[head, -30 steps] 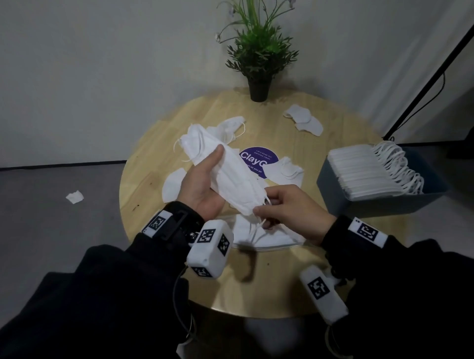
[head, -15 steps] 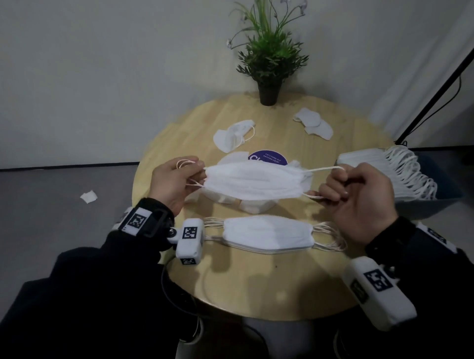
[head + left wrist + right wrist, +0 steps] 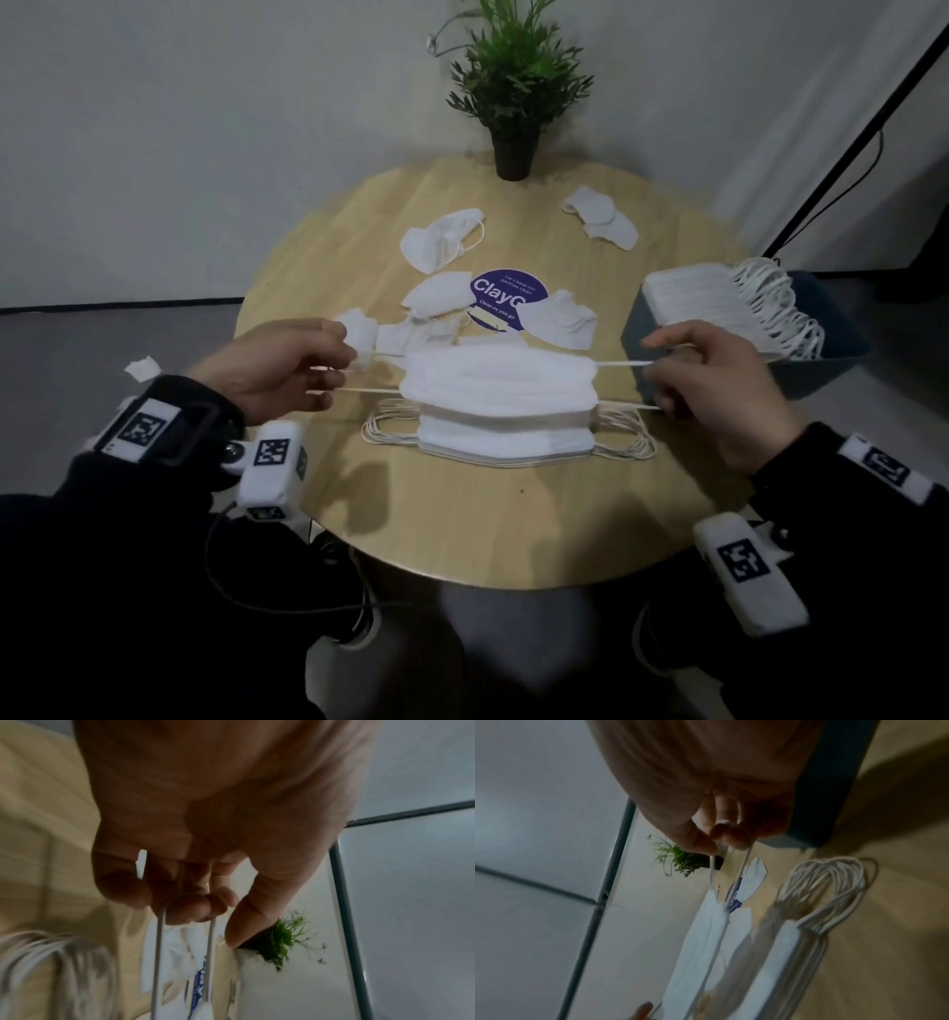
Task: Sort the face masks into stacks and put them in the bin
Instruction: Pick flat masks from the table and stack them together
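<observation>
Face mask in my hands: one flat white mask (image 3: 495, 375), stretched level by its ear loops just above the small stack (image 3: 503, 437) on the surface (image 3: 513, 524), not yet resting on it as far as I can judge.
Left hand: my left hand (image 3: 287, 367) has its fingers curled through the left ear loop (image 3: 185, 953), pulling it taut.
Right hand: my right hand (image 3: 714, 390) pinches the right ear loop (image 3: 731, 874) between thumb and fingertips.
Risk, misalignment: if I lower one side first, I expect the mask to land skewed and the stack to lose its square edge.
Risk, loops: the taut loops could snap back on release and tangle with the loose loops fanned out at both ends of the stack.
Risk, slide: a sideways drag while letting go could push the top layers off.
Count, held: one mask.
Count, stacks: one low stack before me; one long row already in the grey bin (image 3: 842, 360) at my right.
Count, loose: roughly six or seven folded masks (image 3: 441, 241) lie scattered further back; overlaps make the number uncertain.
Count, floor: one white scrap (image 3: 143, 368) lies off the surface.
Count, other: one potted plant (image 3: 513, 103).
</observation>
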`<act>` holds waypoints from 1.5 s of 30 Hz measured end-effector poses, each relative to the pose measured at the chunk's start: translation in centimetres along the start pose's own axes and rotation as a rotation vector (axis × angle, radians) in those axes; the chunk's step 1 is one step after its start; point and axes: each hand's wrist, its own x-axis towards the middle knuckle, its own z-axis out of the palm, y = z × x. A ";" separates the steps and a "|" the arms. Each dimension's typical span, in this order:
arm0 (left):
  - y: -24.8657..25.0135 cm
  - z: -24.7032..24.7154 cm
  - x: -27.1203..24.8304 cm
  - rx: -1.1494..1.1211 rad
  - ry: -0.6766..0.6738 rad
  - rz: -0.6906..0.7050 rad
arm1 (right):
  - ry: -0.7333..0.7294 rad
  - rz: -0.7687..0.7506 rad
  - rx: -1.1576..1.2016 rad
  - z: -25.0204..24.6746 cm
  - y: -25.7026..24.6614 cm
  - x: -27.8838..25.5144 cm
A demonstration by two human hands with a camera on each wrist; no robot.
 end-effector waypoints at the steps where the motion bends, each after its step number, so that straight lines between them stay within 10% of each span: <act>1: -0.5 0.4 0.1 0.018 -0.004 -0.011 | -0.033 -0.024 -0.104 0.2 0.3 -0.2; 21: -1.7 2.9 -0.4 0.194 -0.035 -0.105 | -0.174 0.008 -0.540 1.3 1.5 -0.5; 26: -1.8 4.0 -0.6 0.825 0.212 0.252 | -0.207 -0.206 -0.713 2.2 1.2 -1.2; 30: -2.5 8.0 -0.9 1.058 -0.023 0.613 | -0.404 -0.426 -0.844 4.2 0.9 -1.7; 37: -4.9 11.8 0.9 1.439 -0.095 0.535 | -0.586 -0.368 -1.077 7.4 1.9 -0.8; 45: -4.6 11.2 1.3 1.380 -0.128 0.481 | -0.576 -0.340 -1.084 7.3 2.8 0.1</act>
